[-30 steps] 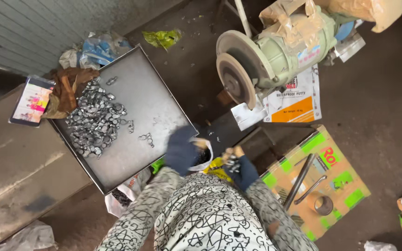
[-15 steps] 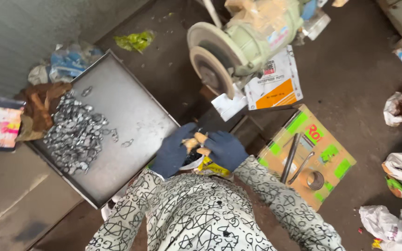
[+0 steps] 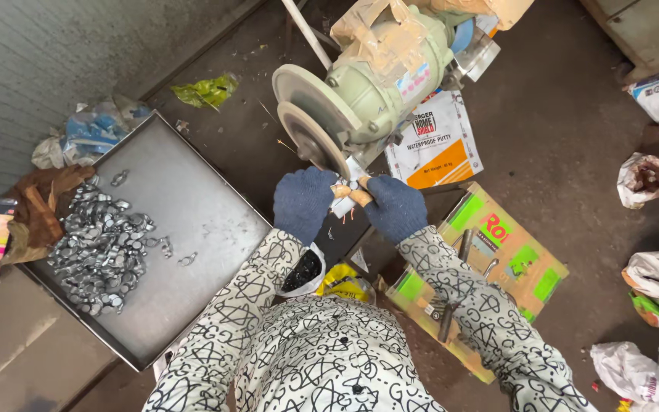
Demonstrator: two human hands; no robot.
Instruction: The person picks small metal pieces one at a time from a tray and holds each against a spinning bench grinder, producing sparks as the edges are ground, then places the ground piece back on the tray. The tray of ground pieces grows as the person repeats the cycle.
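The person stands over a bench grinder [image 3: 375,84], both hands in dark blue knit gloves. The left hand [image 3: 303,202] and the right hand [image 3: 396,207] are closed together on one small metal piece [image 3: 347,191], fingertips bare at the ends, pressing it against the edge of the grinding wheel [image 3: 310,137]. A few orange sparks fall just below the piece, so the wheel looks to be cutting.

How much is finished is hard to judge. To the person's left a large metal tray [image 3: 192,229] carries a heap of small shiny metal parts [image 3: 101,248] at its far end, with a few loose ones nearer the middle; most of the tray is bare. Whether that heap is ground work or work waiting, I cannot tell. A small bag of dark bits [image 3: 304,271] sits just below the left wrist.

The floor is dark, dusty concrete. A flattened cardboard box [image 3: 497,259] with green patches lies to the right with some metal rods on it, a putty bag [image 3: 436,141] rests beside the grinder, and crumpled plastic bags [image 3: 650,179] lie about the edges. A corrugated wall runs along the upper left.
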